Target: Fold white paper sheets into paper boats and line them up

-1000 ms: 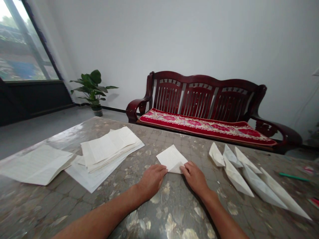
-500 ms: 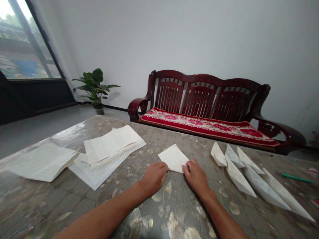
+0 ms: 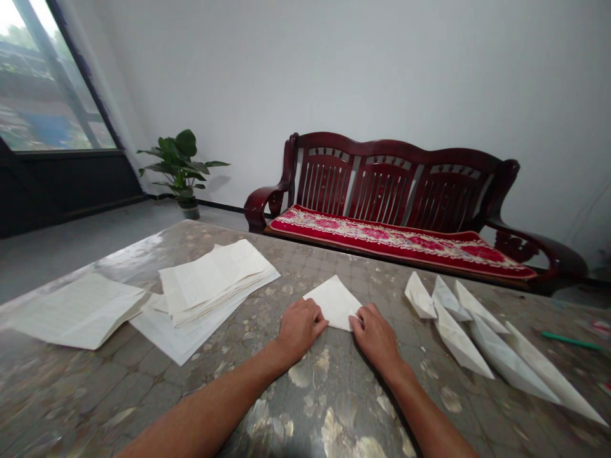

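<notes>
A folded sheet of white paper (image 3: 335,301), squarish and set cornerwise, lies flat on the table between my hands. My left hand (image 3: 301,324) has its fingers curled at the paper's near left edge, the thumb touching it. At the near right edge, my right hand (image 3: 373,331) pinches the paper between thumb and curled fingers. To the right stand several folded paper boats (image 3: 463,357), grouped close together with pointed ends.
A stack of loose paper sheets (image 3: 217,280) lies on the left of the patterned table (image 3: 267,407), beside another bent sheet (image 3: 79,308). A green pen-like stick (image 3: 570,340) rests at the far right. Behind the table are a wooden bench (image 3: 382,172) and a potted plant (image 3: 184,165).
My left hand has shifted slightly, its fingers curling more and its thumb now lying along the paper's edge. My right hand and the folded paper stay nearly in place.
</notes>
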Tool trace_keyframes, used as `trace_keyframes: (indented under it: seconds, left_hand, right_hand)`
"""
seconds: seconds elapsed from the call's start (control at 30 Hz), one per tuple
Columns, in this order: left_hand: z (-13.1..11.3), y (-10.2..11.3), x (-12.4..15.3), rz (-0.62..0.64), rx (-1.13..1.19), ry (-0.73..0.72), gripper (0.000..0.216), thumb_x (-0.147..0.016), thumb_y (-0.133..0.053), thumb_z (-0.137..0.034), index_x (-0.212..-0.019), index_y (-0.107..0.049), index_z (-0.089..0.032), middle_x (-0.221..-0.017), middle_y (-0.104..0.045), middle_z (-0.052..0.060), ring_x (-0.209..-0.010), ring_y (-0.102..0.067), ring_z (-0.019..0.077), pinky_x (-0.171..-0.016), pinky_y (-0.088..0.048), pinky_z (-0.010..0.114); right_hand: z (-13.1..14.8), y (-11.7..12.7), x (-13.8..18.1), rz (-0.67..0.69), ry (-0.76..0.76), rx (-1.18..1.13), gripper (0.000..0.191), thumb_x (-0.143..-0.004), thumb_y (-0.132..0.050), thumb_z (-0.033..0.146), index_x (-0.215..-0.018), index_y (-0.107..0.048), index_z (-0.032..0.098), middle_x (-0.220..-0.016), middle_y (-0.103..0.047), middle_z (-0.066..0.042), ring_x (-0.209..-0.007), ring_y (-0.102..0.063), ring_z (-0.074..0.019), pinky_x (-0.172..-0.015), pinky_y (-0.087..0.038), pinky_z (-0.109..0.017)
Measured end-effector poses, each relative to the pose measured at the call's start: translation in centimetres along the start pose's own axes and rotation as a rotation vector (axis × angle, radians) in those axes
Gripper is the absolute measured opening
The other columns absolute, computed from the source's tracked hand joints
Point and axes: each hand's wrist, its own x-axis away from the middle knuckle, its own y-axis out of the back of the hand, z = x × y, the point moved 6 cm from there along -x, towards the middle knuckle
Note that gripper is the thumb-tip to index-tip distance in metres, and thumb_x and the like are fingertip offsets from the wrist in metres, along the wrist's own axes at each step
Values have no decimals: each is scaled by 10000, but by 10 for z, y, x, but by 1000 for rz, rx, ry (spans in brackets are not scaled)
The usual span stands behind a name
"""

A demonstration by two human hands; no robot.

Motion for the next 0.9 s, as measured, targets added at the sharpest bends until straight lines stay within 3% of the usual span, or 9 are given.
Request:
trace_keyframes:
  seconds: [0.9]
  left_hand:
    - [-7, -6, -3, 17, -68, 11, 82, -829, -559, -213, -793, -626, -181, -957, -634, 76, -952, -560, 237, -839, -417, 358]
  right_hand:
    - [2, 3, -1, 62, -14, 131, 167, -960, -540, 361, -907, -584, 209, -945, -610, -42, -837, -608, -184, -670, -361, -272]
